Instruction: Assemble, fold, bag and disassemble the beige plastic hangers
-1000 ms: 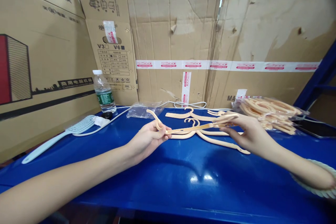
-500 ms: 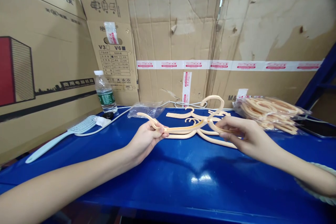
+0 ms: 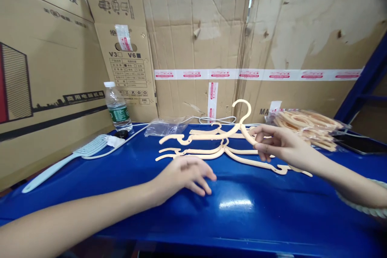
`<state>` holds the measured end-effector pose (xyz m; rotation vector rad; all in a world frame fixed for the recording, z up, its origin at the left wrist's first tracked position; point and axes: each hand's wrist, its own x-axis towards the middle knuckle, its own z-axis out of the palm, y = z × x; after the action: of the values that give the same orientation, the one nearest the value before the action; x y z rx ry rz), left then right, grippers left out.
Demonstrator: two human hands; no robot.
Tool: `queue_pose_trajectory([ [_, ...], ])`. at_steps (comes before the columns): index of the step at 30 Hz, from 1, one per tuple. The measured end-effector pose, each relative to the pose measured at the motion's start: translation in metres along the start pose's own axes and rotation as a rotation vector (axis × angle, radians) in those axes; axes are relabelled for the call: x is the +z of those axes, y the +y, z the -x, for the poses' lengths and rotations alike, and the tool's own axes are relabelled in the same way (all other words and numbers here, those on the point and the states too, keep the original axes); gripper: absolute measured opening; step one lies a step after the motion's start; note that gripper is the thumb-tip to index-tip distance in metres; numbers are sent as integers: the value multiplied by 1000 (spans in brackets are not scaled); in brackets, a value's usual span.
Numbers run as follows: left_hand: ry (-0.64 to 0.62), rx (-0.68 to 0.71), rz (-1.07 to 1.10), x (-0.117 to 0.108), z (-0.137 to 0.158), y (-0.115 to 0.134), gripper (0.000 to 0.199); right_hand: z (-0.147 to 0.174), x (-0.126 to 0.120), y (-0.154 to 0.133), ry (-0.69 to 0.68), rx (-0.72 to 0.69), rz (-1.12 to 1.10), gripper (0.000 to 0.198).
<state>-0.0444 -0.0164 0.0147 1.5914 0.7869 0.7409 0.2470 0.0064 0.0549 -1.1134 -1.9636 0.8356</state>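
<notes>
My right hand (image 3: 273, 142) pinches the right arm of a cream plastic clothes hanger (image 3: 211, 136), its hook pointing up and its left arm free in the air. Below it, more cream hangers (image 3: 244, 160) lie spread on the blue table (image 3: 187, 217), partly overlapped in view by the held one. My left hand (image 3: 189, 175) holds nothing; its fingers are apart above the table, in front of the lying hangers. The far end of the held hanger is hidden behind my right hand.
Bagged hangers (image 3: 305, 127) are piled at the back right, beside a dark flat device (image 3: 359, 144). At the left are a water bottle (image 3: 117, 109), a light blue brush (image 3: 66, 161) and a clear plastic bag (image 3: 165, 127). A white cable (image 3: 137, 132) runs along cardboard (image 3: 193, 44).
My left hand has let go of the hanger's left arm and moved down toward me. The hanger stays in my right hand, turned more face-on. The view has shifted slightly.
</notes>
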Motion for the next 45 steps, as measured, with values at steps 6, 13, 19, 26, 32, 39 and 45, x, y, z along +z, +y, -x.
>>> queue_pose_trajectory([
  [6,-295,787,-1037,16,20,3,27,0,13,16,-256,58,62,27],
  [13,-198,580,-1242,9,16,1,33,6,21,22,-220,-175,689,10],
  [19,-200,425,-1227,7,16,5,37,3,23,26,-200,-218,825,12],
  [26,-165,357,-1230,3,13,2,42,-4,18,33,-157,-164,1020,7],
  [32,-154,360,-1200,0,10,0,40,-11,11,40,-125,-168,1044,7],
  [39,-94,404,-1193,-2,8,0,36,-18,-39,40,-164,-44,918,15],
  [45,-26,228,-1258,-5,6,-9,63,-20,-66,43,-271,-29,804,38],
])
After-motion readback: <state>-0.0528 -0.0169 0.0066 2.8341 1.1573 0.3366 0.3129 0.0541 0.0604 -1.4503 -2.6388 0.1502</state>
